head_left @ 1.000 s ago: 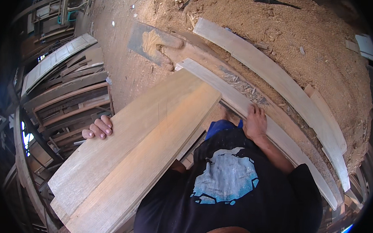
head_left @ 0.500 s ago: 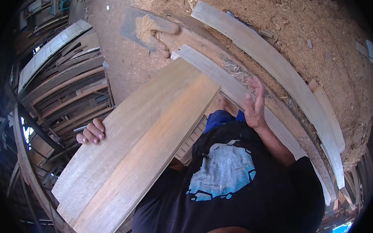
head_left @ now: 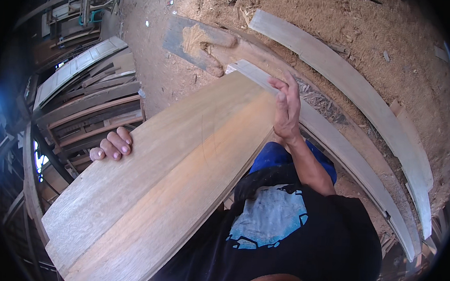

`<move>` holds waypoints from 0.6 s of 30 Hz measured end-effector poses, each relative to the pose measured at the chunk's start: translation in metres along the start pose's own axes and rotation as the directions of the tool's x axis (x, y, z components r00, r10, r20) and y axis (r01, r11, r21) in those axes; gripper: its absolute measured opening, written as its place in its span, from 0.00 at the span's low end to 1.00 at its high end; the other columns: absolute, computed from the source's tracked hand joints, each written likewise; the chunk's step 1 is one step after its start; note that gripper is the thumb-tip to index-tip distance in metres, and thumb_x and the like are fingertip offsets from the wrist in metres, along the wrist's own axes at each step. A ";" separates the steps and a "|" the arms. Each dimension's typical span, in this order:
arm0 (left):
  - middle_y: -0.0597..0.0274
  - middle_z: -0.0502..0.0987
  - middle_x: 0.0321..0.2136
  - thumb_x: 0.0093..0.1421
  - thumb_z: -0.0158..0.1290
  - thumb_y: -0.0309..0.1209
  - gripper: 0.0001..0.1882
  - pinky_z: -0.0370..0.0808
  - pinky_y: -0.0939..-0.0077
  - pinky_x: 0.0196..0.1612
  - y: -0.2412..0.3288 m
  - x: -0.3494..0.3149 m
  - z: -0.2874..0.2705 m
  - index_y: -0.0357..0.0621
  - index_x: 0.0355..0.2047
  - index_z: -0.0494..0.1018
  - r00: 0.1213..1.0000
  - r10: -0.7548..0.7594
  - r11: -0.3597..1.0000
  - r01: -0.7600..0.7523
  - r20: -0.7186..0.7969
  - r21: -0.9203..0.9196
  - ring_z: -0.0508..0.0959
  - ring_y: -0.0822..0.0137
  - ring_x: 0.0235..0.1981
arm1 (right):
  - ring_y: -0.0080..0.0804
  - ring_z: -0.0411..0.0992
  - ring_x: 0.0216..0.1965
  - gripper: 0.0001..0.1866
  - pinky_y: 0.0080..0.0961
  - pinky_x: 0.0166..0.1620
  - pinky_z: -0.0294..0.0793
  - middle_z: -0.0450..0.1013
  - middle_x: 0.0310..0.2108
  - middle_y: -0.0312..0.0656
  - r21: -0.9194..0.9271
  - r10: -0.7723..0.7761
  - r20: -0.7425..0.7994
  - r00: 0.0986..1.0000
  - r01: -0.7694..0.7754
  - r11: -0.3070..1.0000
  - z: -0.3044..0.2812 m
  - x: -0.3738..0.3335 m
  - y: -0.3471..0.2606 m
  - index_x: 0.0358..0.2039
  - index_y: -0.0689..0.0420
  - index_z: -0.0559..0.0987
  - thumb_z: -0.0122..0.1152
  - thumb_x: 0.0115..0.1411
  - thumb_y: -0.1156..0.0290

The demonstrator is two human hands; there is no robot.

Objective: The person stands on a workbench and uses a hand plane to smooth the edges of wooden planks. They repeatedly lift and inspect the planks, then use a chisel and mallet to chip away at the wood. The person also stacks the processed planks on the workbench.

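A wide, pale wooden panel (head_left: 173, 163) with an orange-toned stripe along its length is held tilted in front of my body. Faint curved lines mark its face. The fingers of my left hand (head_left: 114, 144) curl over its left edge; the thumb is hidden behind the wood. At the upper right end of the panel is my right hand (head_left: 287, 109), its fingers stretched upward and its palm turned toward the end edge. It appears to touch that edge, though contact is hard to confirm. Behind this hand runs a long grey-white board (head_left: 332, 138).
A thick wooden beam (head_left: 270, 59) dusted with sawdust lies beyond the panel. Farther right, another long pale board (head_left: 335, 70) rests on sawdust-covered ground (head_left: 392, 52). Stacked timber (head_left: 94, 103) and a white panelled door (head_left: 81, 67) stand at the left.
My right hand has moved left, from apart to against or right beside the panel's end. The panel's near end has shifted left, with my left hand still gripping its edge.
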State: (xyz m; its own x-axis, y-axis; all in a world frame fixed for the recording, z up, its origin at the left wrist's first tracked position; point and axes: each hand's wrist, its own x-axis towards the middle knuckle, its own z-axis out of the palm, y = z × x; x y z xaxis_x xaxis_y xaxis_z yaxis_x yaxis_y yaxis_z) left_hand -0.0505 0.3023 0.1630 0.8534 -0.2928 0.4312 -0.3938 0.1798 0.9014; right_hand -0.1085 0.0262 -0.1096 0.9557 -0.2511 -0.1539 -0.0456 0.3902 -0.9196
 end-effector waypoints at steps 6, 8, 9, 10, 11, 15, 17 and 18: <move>0.55 0.79 0.38 0.74 0.38 0.42 0.22 0.70 0.63 0.45 0.001 -0.008 -0.011 0.40 0.56 0.72 1.000 -0.008 1.000 0.009 0.029 -0.016 0.78 0.58 0.41 | 0.34 0.68 0.53 0.33 0.34 0.61 0.62 0.72 0.49 0.51 0.025 0.103 0.048 0.994 -0.104 0.994 0.009 0.004 -0.002 0.64 0.70 0.59 0.45 0.73 0.52; 0.54 0.79 0.38 0.74 0.38 0.42 0.22 0.70 0.63 0.45 0.003 -0.010 -0.015 0.40 0.56 0.71 0.999 -0.005 0.999 0.006 0.043 -0.033 0.78 0.57 0.41 | 0.33 0.70 0.50 0.29 0.32 0.57 0.67 0.73 0.47 0.50 0.005 0.135 0.075 0.988 -0.136 0.991 0.005 0.002 0.000 0.62 0.68 0.62 0.48 0.73 0.56; 0.54 0.79 0.38 0.74 0.38 0.42 0.22 0.70 0.63 0.45 0.002 -0.011 -0.016 0.40 0.56 0.71 0.999 -0.009 0.999 0.011 0.048 -0.045 0.78 0.57 0.41 | 0.34 0.71 0.50 0.28 0.32 0.56 0.67 0.74 0.46 0.49 -0.080 0.144 0.114 0.983 -0.135 0.988 0.000 0.000 -0.001 0.61 0.68 0.64 0.49 0.72 0.58; 0.54 0.79 0.39 0.74 0.38 0.42 0.22 0.70 0.62 0.45 0.000 -0.011 -0.016 0.40 0.56 0.71 0.999 0.003 0.999 -0.001 0.047 -0.046 0.78 0.57 0.41 | 0.35 0.72 0.49 0.26 0.33 0.56 0.68 0.75 0.45 0.49 -0.164 0.155 0.150 0.976 -0.131 0.978 -0.009 -0.002 -0.004 0.59 0.67 0.66 0.51 0.71 0.59; 0.53 0.79 0.39 0.74 0.39 0.42 0.23 0.69 0.62 0.45 -0.002 -0.010 -0.017 0.40 0.57 0.71 0.999 0.015 0.999 -0.013 0.046 -0.047 0.78 0.57 0.41 | 0.36 0.73 0.49 0.24 0.33 0.56 0.68 0.76 0.44 0.48 -0.246 0.170 0.184 0.968 -0.122 0.962 -0.018 -0.002 -0.008 0.58 0.66 0.69 0.53 0.70 0.61; 0.53 0.77 0.36 0.73 0.37 0.44 0.22 0.70 0.60 0.41 -0.003 -0.016 -0.012 0.42 0.54 0.69 0.998 0.051 0.999 -0.051 -0.021 -0.019 0.78 0.57 0.38 | 0.51 0.72 0.51 0.26 0.42 0.57 0.70 0.74 0.49 0.49 -0.759 0.371 0.295 0.881 -0.021 0.651 -0.073 -0.007 -0.033 0.58 0.58 0.72 0.63 0.60 0.66; 0.53 0.78 0.35 0.73 0.37 0.44 0.22 0.70 0.60 0.41 -0.005 -0.016 -0.012 0.42 0.55 0.70 0.999 0.050 0.998 -0.051 -0.014 -0.028 0.78 0.57 0.38 | 0.50 0.69 0.54 0.28 0.43 0.58 0.69 0.72 0.53 0.48 -0.867 0.382 0.356 0.853 0.148 0.476 -0.089 -0.017 -0.042 0.59 0.57 0.71 0.65 0.59 0.65; 0.53 0.78 0.35 0.73 0.38 0.44 0.22 0.70 0.60 0.41 -0.005 -0.012 -0.012 0.41 0.55 0.70 0.999 0.053 0.998 -0.053 0.001 -0.033 0.78 0.57 0.38 | 0.50 0.68 0.56 0.28 0.44 0.58 0.69 0.71 0.54 0.48 -0.896 0.385 0.379 0.841 0.229 0.381 -0.092 -0.020 -0.045 0.59 0.56 0.71 0.65 0.59 0.64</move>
State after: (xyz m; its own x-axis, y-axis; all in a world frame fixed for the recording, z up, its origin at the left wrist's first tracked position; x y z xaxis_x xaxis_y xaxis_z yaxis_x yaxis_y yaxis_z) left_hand -0.0549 0.3164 0.1527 0.8310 -0.2833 0.4787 -0.4271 0.2262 0.8754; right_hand -0.1520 -0.0685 -0.0984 0.8967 0.2750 -0.3468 -0.0591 -0.7022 -0.7095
